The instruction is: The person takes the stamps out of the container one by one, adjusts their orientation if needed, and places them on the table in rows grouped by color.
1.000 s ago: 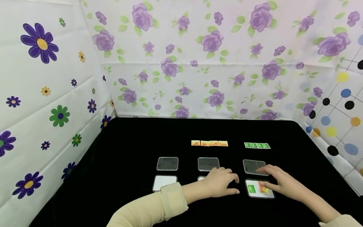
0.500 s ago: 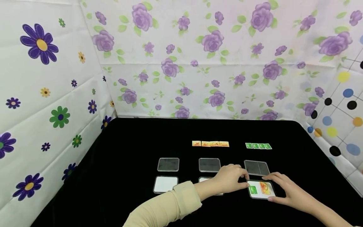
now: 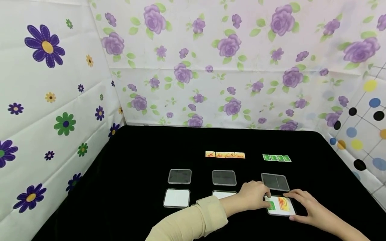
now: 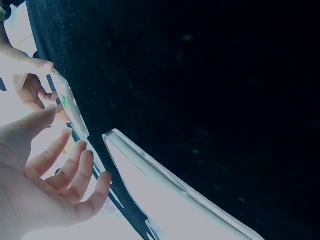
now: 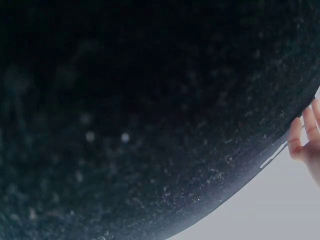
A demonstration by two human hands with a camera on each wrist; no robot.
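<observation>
My left hand (image 3: 251, 195) is at the left end of a shallow clear case (image 3: 288, 214) with a white face. Its thumb overlaps the edge of a small green picture card (image 3: 272, 206) there; an orange picture card (image 3: 283, 203) sits to the right. With thumb and forefinger at the right corners, my right hand (image 3: 312, 209) grips this case. The left wrist view shows the left hand (image 4: 55, 175) with loosely bent fingers beside the case (image 4: 75, 112). Fingers (image 5: 295, 140) show at the right edge of the right wrist view.
Behind are three clear covers, one right behind the gripped case (image 3: 275, 181). Two more white-faced cases, the left one (image 3: 176, 198) and one partly under the left forearm (image 3: 223, 193), share the row. Orange cards (image 3: 225, 154) and green cards (image 3: 276, 158) lie farther back on black cloth.
My left hand has moved right, from over the gap to the case's left end. The right hand has shifted from touching the orange card and cover to the case's right corners.
</observation>
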